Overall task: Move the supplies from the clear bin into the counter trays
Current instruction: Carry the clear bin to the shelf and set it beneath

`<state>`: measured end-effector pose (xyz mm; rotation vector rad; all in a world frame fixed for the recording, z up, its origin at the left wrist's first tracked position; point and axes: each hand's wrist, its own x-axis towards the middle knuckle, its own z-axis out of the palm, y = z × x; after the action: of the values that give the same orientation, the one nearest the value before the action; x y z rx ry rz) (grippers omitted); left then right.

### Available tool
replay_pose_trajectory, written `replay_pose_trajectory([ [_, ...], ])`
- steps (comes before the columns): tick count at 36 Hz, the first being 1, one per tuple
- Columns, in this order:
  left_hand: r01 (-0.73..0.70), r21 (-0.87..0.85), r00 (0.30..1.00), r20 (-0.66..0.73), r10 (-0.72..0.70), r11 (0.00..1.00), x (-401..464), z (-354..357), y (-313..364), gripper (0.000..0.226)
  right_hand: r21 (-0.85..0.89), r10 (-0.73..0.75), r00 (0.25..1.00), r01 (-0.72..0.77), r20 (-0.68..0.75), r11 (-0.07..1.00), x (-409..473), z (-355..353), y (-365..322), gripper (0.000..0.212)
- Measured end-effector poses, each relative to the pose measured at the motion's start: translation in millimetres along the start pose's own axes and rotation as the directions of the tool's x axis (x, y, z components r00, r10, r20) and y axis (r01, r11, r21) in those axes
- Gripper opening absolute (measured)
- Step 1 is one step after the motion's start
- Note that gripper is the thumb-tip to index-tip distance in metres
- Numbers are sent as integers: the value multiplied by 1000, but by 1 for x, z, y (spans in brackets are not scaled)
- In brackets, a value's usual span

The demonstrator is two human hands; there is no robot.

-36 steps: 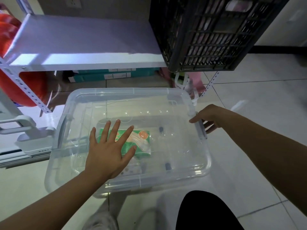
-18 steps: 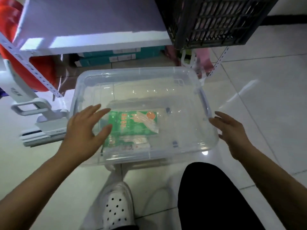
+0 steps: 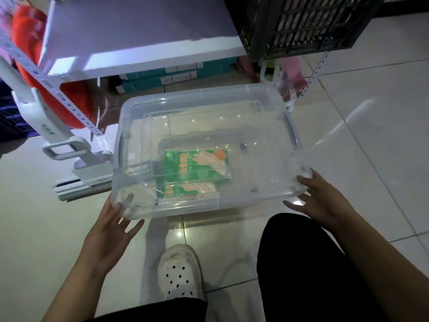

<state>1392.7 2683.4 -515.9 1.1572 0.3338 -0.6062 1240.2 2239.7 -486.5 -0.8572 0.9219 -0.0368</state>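
A clear plastic bin stands on the tiled floor in front of me. Inside it lies a green packet of gloves, with a second similar packet partly under its near edge. My left hand is at the bin's near left corner, fingers spread, fingertips touching the rim. My right hand is at the near right corner, fingers spread against the wall. Neither hand holds a packet. No counter trays are in view.
A white metal shelf overhangs the bin's far side, carrying a black slatted crate. Teal boxes lie under the shelf. A white handled object and something orange sit to the left. My white shoe is below.
My left hand has come out of the bin to its near left corner. My right hand has slid from the right rim to the near right corner. The view has tilted down.
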Motion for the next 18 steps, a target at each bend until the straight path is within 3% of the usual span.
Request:
replay_pose_trajectory([
  [6, 143, -36, 989, -38, -145, 989, 0, 17, 28, 47, 74, 74, 997, -72, -14, 995, -9, 19, -18, 40],
  [10, 98, -76, 992, -67, -103, 992, -9, 26, 51, 62, 19, 61, 998, -61, 32, 998, -21, 28, -44, 32],
  [18, 16, -56, 998, -59, -19, 998, -40, 43, 110, 53, -77, -114, 981, 128, 156, 989, -58, 68, -107, 48],
])
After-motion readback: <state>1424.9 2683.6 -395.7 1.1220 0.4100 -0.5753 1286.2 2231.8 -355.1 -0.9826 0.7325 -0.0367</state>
